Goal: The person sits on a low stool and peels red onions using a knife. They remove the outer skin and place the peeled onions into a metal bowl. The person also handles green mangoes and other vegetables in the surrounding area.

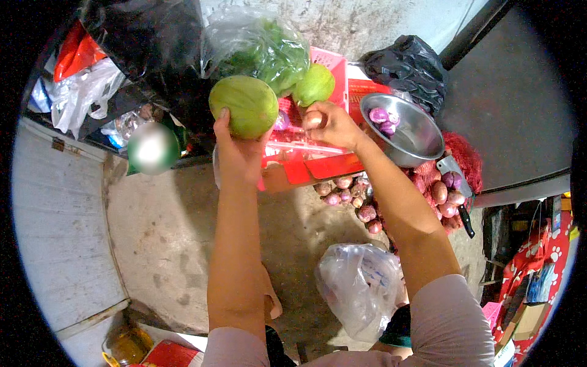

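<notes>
My left hand [238, 147] holds a large green melon-like fruit [243, 106] up above the left side of a pink plastic basket [338, 75]. My right hand [332, 126] has a brownish-pink onion [313, 119] in its fingers, over the basket. Just beyond it lies a smaller light green round fruit [316, 85], beside a clear plastic bag of leafy greens [270, 55]. A purple onion [282, 120] shows between my hands. To the right, peeled purple onions [384, 120] sit in a steel bowl [412, 137].
Loose onions [367, 213] lie on the floor below the basket. A cleaver-like knife [465, 220] and more onions [447, 192] rest on red mesh sacks [467, 160] at right. A clear plastic bag [360, 289] is near my legs; a black bag [406, 69] stands behind the bowl.
</notes>
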Available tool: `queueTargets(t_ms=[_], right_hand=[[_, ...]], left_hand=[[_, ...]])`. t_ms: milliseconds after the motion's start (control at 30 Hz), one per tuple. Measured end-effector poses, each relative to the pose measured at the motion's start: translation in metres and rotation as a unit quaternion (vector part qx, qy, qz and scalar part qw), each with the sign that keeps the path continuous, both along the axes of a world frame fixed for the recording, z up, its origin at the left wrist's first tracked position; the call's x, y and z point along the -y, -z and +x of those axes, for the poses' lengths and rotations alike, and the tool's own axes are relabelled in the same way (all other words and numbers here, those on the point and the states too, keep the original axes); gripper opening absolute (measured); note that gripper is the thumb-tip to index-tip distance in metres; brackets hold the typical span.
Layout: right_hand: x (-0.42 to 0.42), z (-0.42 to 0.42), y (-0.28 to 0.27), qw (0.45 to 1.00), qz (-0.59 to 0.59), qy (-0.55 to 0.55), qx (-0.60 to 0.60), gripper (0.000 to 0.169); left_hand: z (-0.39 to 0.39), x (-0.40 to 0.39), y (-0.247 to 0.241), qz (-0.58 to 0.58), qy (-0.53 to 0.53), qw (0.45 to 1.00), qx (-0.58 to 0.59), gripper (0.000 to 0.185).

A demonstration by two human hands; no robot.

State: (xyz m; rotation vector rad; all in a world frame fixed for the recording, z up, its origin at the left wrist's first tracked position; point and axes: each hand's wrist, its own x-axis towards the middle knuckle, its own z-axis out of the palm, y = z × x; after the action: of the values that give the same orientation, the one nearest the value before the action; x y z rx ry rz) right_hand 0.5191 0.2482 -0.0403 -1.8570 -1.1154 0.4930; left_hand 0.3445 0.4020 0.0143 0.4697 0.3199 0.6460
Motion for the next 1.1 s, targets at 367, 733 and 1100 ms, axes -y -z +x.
queueTargets(t_ms=[367,733,1100], right_hand=[[-0.051,-0.003,0.001,0.980,-0.029,0.192,-0.035,0.029],[-0.066,-0.029,-0.014,0.927,-0.263,0.178,0.199,0.050],[0.120,-0.081,-0.070,0.964,0.082,0.157,-0.197,0.045]], left_hand=[[0.003,-0.004,-0.001,0.005,-0.012,1.000,0.002,0.055],[0.001,-0.001,0.003,0.019,0.027,0.999,-0.019,0.057],[0.056,0.040,-0.004,0.646,-0.064,0.660,-0.379,0.104]])
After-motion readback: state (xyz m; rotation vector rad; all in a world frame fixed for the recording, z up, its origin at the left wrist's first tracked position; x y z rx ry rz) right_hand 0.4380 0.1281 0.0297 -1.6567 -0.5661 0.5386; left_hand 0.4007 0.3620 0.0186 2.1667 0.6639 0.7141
